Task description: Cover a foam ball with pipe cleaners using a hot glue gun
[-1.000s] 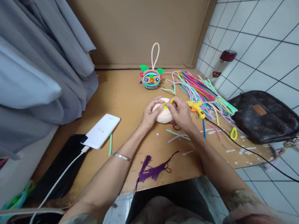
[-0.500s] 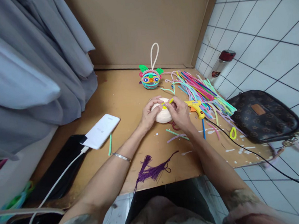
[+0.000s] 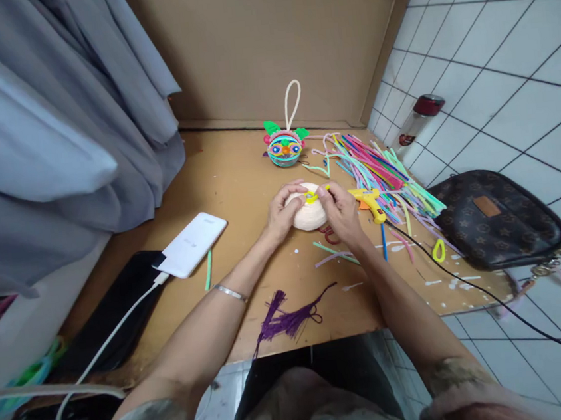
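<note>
Our left hand (image 3: 283, 211) has its fingers clamped on the white rounded piece (image 3: 308, 218); our right hand (image 3: 339, 208) pinches a yellow strip (image 3: 311, 198), glue gun (image 3: 370, 202) beside those fingers.

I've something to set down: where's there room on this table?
The widest bare patch lies between the white phone and the decorated ball; a smaller one, between the left hand and the purple tassel. Past the right hand it's crowded: glue gun, coloured strips.
</note>
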Motion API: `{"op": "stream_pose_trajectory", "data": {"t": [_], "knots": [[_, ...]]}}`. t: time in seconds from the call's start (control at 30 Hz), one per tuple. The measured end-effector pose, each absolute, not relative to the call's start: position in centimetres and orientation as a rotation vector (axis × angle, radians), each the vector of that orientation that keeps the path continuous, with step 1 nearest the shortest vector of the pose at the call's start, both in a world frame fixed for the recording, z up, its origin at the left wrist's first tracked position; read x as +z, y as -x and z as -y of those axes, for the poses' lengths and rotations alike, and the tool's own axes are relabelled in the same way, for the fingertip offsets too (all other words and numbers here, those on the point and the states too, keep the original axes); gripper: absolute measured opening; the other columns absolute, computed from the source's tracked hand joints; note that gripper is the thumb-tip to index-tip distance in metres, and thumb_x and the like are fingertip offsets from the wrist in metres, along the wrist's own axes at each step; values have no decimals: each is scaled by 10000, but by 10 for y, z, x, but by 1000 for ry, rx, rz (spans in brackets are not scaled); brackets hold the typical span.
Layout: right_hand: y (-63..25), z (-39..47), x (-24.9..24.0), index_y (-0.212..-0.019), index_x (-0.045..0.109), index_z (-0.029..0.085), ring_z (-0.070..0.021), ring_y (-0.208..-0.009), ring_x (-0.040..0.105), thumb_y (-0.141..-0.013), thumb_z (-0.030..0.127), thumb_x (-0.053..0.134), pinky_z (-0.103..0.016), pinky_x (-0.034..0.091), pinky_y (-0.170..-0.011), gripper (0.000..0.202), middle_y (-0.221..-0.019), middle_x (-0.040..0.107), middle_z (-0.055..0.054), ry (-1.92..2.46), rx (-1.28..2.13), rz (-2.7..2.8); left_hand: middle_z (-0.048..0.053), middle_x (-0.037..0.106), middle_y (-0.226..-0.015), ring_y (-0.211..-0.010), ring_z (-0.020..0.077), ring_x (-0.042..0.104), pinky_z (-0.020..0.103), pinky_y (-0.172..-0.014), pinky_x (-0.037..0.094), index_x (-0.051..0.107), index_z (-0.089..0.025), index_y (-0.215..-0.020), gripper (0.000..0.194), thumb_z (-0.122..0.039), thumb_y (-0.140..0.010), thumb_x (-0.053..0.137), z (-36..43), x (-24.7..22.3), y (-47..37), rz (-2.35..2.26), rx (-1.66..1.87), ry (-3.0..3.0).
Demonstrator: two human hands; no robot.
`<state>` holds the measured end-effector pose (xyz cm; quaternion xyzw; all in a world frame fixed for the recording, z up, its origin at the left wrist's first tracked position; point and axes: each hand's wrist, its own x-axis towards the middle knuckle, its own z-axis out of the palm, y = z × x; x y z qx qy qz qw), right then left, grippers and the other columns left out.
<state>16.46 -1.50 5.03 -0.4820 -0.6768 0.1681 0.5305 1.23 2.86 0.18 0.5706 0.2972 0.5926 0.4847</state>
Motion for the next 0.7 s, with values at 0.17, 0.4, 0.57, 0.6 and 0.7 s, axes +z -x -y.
{"op": "stream_pose_trajectory", "data": {"t": [0.17, 0.4, 0.57, 0.6, 0.7], "knots": [[-166, 14, 48, -843, 543, 239, -129, -620, 453, -888, 580, 606, -272, 357, -575, 350, -695, 528, 36, 1117, 566, 1450, 133, 698, -1402, -1402, 326, 593, 491, -1191, 434, 739, -212, -967, 263, -394, -778, 718, -28, 2, -12, -728, 1442, -1404], [-162, 10, 44, -772, 517, 239, -117, -612, 449, -822, 603, 677, -255, 384, -561, 400, -668, 532, 42, 1107, 565, 1339, 130, 705, -1385, -1426, 334, 577, 494, -1196, 428, 740, -216, -950, 243, -383, -775, 716, -29, 2, -11, -702, 1431, -1421], [-157, 13, 43, -765, 518, 240, -116, -609, 444, -827, 571, 656, -254, 384, -560, 364, -657, 521, 45, 1130, 495, 1331, 126, 714, -1365, -1439, 335, 566, 494, -1201, 422, 744, -220, -947, 234, -382, -781, 713, -29, 2, -11, -694, 1429, -1435], [-156, 13, 42, -765, 522, 239, -116, -606, 441, -828, 561, 648, -256, 382, -558, 352, -655, 516, 46, 1130, 484, 1333, 128, 711, -1368, -1438, 335, 567, 493, -1200, 422, 743, -219, -947, 236, -383, -780, 712, -29, 2, -11, -693, 1427, -1433], [-155, 13, 41, -765, 526, 237, -115, -605, 438, -835, 541, 637, -261, 381, -563, 331, -655, 507, 46, 1131, 457, 1340, 129, 702, -1381, -1421, 330, 579, 484, -1182, 437, 738, -217, -946, 238, -379, -774, 711, -28, 3, -11, -688, 1426, -1433]]}}
